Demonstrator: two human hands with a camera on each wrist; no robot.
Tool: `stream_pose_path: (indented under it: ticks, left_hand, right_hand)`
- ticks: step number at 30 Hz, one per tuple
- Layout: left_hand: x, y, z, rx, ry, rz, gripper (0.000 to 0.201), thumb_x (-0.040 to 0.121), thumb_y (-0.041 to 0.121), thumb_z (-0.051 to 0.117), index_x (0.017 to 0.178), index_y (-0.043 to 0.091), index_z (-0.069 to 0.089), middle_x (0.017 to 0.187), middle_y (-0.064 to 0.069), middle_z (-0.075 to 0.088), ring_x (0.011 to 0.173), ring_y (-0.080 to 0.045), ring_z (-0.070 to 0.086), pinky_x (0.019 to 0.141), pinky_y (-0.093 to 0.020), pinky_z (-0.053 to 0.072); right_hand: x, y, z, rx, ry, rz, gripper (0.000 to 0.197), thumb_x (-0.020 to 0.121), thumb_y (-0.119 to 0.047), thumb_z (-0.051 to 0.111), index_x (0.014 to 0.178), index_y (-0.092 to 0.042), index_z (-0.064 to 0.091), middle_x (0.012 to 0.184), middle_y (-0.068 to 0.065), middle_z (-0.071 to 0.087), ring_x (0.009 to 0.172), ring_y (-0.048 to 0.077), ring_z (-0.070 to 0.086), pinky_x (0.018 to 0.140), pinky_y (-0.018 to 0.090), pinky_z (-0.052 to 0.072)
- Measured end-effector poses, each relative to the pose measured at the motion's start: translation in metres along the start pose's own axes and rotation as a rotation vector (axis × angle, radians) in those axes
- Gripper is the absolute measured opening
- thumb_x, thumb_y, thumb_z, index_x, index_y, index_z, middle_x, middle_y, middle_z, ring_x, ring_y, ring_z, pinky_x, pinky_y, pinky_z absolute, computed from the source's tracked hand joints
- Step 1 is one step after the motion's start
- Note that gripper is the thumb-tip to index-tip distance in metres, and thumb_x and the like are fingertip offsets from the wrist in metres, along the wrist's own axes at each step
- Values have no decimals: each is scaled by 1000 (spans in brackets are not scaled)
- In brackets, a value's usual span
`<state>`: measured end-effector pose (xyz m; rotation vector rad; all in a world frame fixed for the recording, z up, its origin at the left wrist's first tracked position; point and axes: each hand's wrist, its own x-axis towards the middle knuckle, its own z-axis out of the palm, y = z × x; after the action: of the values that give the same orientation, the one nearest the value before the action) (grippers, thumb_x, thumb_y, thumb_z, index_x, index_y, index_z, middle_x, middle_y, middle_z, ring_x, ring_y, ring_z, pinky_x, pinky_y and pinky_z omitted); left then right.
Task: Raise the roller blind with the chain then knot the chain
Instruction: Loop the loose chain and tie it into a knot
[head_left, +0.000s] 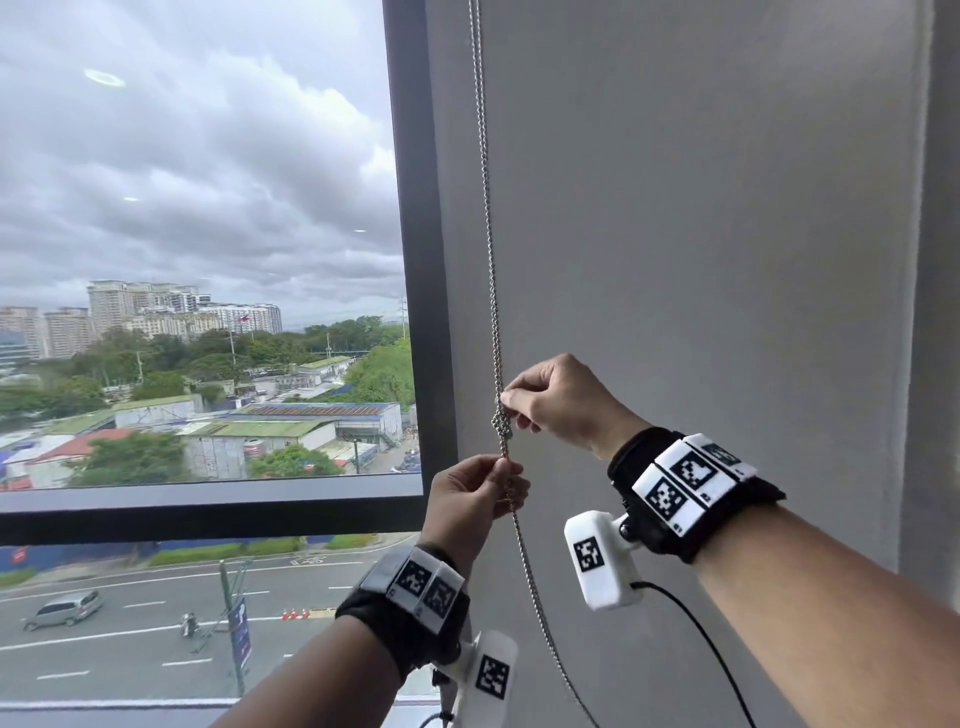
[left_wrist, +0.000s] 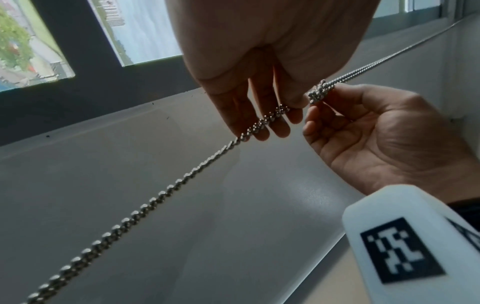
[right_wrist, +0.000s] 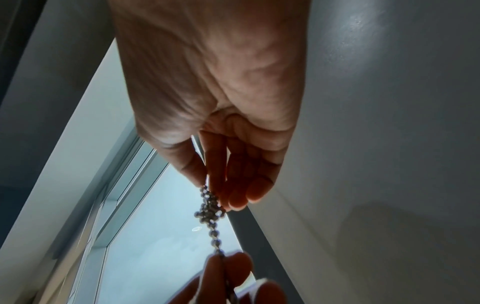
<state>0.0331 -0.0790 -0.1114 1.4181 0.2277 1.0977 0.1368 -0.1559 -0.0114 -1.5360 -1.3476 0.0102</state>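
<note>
A thin silvery metal ball chain (head_left: 487, 249) hangs doubled down the grey wall (head_left: 701, 218), just right of the dark window frame (head_left: 423, 291), and a tight clump of beads, the knot (head_left: 502, 425), sits in it between the two hands. The right hand (head_left: 558, 402) is above, its fingers (head_left: 511, 399) pinching the chain right at the top of the knot; this placement looks meant to anchor the upper strands so that any pull goes into the knot rather than up the chain to the blind's mechanism. The left hand (head_left: 475, 493) is below, thumb and fingers curled round the chain just under the knot, with the loose length trailing on downward past the wrist; from there it can draw the tail down and away to cinch the beads together. The left wrist view shows the chain running across the left hand's fingertips (left_wrist: 279, 125) and the knot (left_wrist: 318, 93) bunched beside the right hand (left_wrist: 376, 139). The right wrist view shows the knot (right_wrist: 209, 209) hanging just off the right hand's fingertips (right_wrist: 235, 197), with the left hand's fingertips (right_wrist: 228, 265) holding the strand below. The roller blind itself is out of sight above, and the glass shows open sky and city, so the raising appears done and the knotting seems near its end.
</note>
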Motion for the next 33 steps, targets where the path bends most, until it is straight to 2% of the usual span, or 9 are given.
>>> stream_pose_path:
  ticks: [3,5,8,10,12,15,18,24,33]
  left_hand:
    - [1,2,-1,133,-15,57,16,88,9,56,78,7,69,60,6,69,56,-3,57,58,-17,44]
    - [1,4,-3,158,-17,101,14,86,6,58,86,-4,69,60,9,68,55,3,54,58,-13,40]
    - [7,7,-8,223,7,131,15,84,9,62,88,-3,71,78,-11,70,64,-4,59,66,-18,46]
    - [10,8,-13,246,24,110,12,86,11,60,82,8,72,77,-8,69,59,-1,56,61,-14,43]
    - [15,9,-18,191,32,60,15,88,10,56,80,12,69,72,2,71,60,2,59,61,-15,43]
    - [19,13,-23,50,39,-17,18,91,7,51,78,6,64,62,1,71,62,-6,65,63,-16,49]
    - [19,17,-27,-150,92,-108,24,93,1,43,73,3,56,48,-1,59,49,-11,61,52,-17,50]
    - [10,19,-52,-263,34,-160,26,92,0,38,69,5,50,50,-1,45,55,-18,51,55,-21,43]
    - [10,24,-63,169,-69,-9,21,90,5,48,72,7,59,65,3,65,62,-6,54,57,-19,34]
  right_hand:
    - [-7,11,3,103,-175,111,23,75,-19,60,76,0,72,68,14,69,66,20,63,66,35,52]
    - [-15,23,6,169,-334,207,35,71,-22,60,94,2,69,75,7,67,74,21,63,71,34,51]
    - [-30,51,15,285,-514,339,49,74,-20,71,121,-12,58,99,7,70,87,21,63,80,32,48]
    - [-38,69,23,291,-575,390,60,74,-18,76,129,-15,52,117,12,70,94,20,65,82,33,47]
    - [-46,81,30,253,-625,396,51,74,-15,77,122,-14,61,106,6,73,93,15,66,82,33,46]
    - [-54,84,39,237,-681,371,15,77,-16,71,92,-17,73,81,-2,68,79,10,62,80,31,48]
    - [-53,77,37,399,-629,420,12,78,-17,61,65,-15,62,70,5,62,70,16,63,74,35,50]
    - [-31,57,16,724,-431,499,29,88,-18,47,60,-18,41,55,1,36,52,21,43,60,33,38]
    - [5,-3,-6,1045,-204,426,28,97,-16,34,94,-6,60,56,-4,41,44,9,38,41,20,32]
